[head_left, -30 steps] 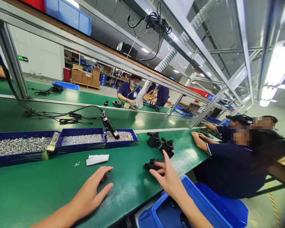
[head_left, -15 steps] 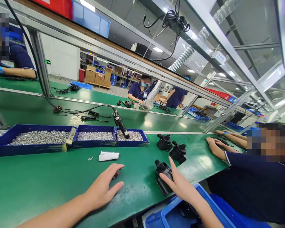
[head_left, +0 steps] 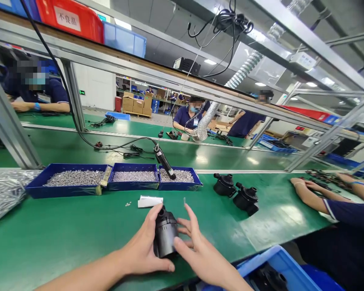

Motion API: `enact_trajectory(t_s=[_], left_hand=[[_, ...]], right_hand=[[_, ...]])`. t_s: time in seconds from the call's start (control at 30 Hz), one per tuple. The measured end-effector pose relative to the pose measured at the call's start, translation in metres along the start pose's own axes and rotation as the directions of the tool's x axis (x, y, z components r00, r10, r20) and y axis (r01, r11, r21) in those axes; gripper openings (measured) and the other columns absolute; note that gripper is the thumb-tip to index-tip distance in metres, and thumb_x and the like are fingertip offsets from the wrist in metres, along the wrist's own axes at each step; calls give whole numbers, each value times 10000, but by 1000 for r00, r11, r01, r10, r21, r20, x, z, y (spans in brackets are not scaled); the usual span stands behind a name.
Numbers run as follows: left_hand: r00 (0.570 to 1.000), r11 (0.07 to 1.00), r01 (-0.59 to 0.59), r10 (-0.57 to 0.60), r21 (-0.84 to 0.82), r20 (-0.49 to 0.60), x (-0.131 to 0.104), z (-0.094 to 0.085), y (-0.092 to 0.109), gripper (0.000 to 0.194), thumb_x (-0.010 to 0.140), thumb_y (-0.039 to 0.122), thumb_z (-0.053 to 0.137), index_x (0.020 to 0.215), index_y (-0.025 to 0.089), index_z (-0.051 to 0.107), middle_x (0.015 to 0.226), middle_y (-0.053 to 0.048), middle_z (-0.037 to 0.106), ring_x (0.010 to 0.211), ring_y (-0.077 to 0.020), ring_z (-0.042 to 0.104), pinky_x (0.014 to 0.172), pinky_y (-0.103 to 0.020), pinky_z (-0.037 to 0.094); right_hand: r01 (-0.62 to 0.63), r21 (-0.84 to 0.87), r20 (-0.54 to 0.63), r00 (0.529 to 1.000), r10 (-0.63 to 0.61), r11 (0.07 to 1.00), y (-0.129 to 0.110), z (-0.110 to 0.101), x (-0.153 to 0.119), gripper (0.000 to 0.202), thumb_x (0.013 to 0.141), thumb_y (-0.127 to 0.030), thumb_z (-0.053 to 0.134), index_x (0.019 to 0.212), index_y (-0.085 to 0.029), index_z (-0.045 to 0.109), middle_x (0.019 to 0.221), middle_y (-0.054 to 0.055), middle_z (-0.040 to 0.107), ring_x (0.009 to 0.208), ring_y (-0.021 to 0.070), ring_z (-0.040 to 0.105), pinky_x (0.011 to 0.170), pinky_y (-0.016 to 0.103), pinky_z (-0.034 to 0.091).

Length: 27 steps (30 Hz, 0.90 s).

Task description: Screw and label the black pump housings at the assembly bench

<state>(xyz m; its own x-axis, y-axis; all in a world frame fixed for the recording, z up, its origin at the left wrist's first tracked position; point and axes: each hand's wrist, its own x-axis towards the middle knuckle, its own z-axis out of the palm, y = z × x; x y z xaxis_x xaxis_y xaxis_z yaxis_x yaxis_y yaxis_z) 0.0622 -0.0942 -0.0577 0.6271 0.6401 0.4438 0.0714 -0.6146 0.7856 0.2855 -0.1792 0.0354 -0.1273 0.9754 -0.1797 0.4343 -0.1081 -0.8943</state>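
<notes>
A black pump-like housing (head_left: 166, 234) stands on the green bench between my two hands. My left hand (head_left: 145, 242) is wrapped against its left side, thumb below and fingers at the top. On its right side, my right hand (head_left: 195, 246) has its fingers spread, the thumb at the housing's edge. Two similar black housings, one (head_left: 224, 185) behind the other (head_left: 245, 199), rest farther right. A white folded piece (head_left: 150, 201) lies just behind my left hand, with several tiny rings (head_left: 128, 204) to its left.
Blue trays of screws (head_left: 69, 182) line the back, with a black screwdriver (head_left: 164, 162) hanging over the rightmost. A plastic bag of metal parts (head_left: 6, 192) lies left. A blue crate (head_left: 279, 262) holding black parts sits below the bench edge. A co-worker's arm (head_left: 312, 198) rests at right.
The black housing has moved left and now stands between my hands. My left hand has closed onto it, and my right hand has come left with it. The camera view has shifted.
</notes>
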Motion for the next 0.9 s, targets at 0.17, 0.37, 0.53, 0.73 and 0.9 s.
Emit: enact_trajectory(t_s=[0.17,0.37,0.53,0.73,0.9], left_hand=[[998,1000,7,-8,-21,-55,1,1,9,1294,755,290,921,1672,344,9,1643,-210,284,1488,-469,424,1231,-721,397],[984,990,-138,137,0,-118,6,-4,17,1091,818,172,790,1660,291,106,1629,-229,284,1526,-459,372,1246,-756,342],[956,961,-271,275,55,-105,14,-15,19,955,884,116,726,1646,269,172,1619,-250,276,1574,-444,307,1238,-738,356],[945,949,-313,316,49,-87,15,-16,23,935,898,78,692,1647,282,172,1623,-253,264,1588,-439,265,1223,-746,364],[943,947,-317,321,58,-86,14,-16,25,915,902,62,669,1641,301,185,1624,-239,273,1586,-427,271,1218,-742,376]], right_hand=[[208,65,-295,938,-181,976,3,-4,20,489,1024,-638,595,1255,-217,688,1258,130,644,1065,235,643,836,321,541],[148,311,-174,980,-96,939,2,-9,17,539,946,-684,709,806,-171,621,656,-48,402,576,95,297,553,257,255],[97,280,-121,991,-65,955,4,-1,16,583,912,-719,725,781,-160,625,677,-29,425,638,111,332,604,264,279],[68,269,-84,995,-47,961,3,8,16,623,875,-761,721,760,-158,609,692,-11,461,669,126,378,636,266,313],[53,231,-94,995,-32,971,6,14,13,614,887,-756,700,765,-158,626,694,3,509,669,135,423,633,263,344]])
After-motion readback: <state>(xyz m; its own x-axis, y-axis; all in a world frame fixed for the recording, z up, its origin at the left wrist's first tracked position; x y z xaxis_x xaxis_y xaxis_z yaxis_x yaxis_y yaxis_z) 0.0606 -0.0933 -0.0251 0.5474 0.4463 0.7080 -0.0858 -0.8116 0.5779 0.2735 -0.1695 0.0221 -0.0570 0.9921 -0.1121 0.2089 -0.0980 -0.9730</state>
